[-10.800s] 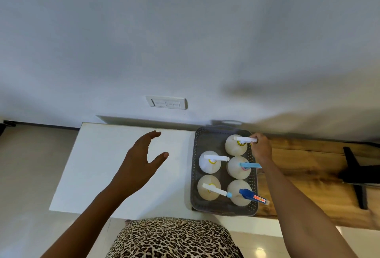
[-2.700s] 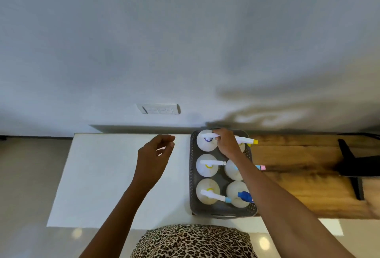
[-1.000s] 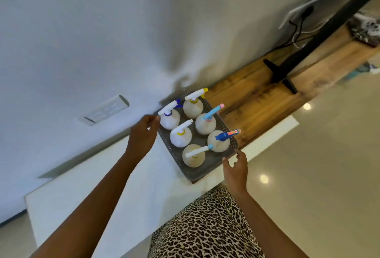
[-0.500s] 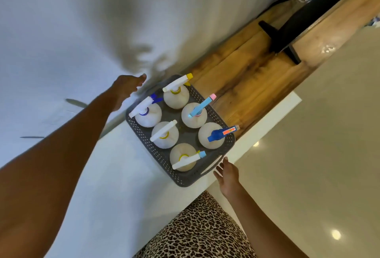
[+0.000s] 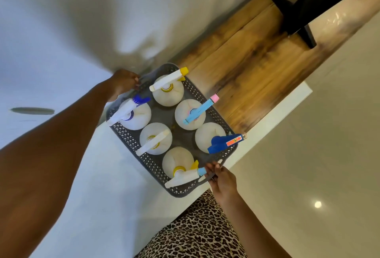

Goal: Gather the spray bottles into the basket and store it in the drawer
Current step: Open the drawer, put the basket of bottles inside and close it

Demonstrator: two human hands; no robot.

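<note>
Half a second ago both hands were short of the basket [image 5: 148, 161]; now each has reached an end of it. The left hand [image 5: 123, 82] has come down from the wall to the far end, and its fingers curl over the rim there. The right hand [image 5: 223, 179] has moved up to the near end, thumb and fingertips pinching the handle slot.

From the head camera, all six spray bottles [image 5: 135, 114] stand upright inside the basket in two rows, nozzles sticking out over the sides. The basket sits at the corner of the white table [image 5: 98, 185], beside the wooden shelf [image 5: 246, 56]; whether it is off the surface yet I cannot tell.

The gathering looks finished. With a grip at both ends, the lift towards the drawer should come next. No drawer is in sight.
</note>
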